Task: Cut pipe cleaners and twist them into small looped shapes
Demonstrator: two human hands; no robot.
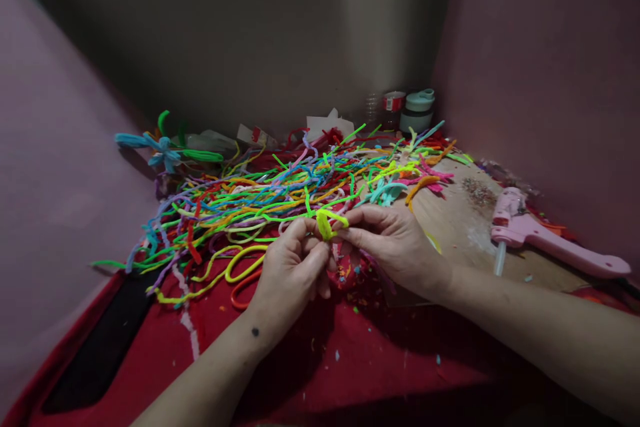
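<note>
While pinched: yellow pipe cleaner (327, 221).

A large heap of coloured pipe cleaners (280, 193) is spread over the red cloth (350, 360) which covers the work surface. At the far left of the heap, a blue and green flower shape (163, 147) made of pipe cleaners is seen. A pink glue gun (540, 237) is laid on a wooden board (460, 227) at the right, with some small scraps (477, 190) scattered near it. In the back corner, a red-labelled jar (393, 107) and pale green stacked containers (417, 110) are placed side by side. A piece of white paper (327, 125) is seen behind the heap.
</note>
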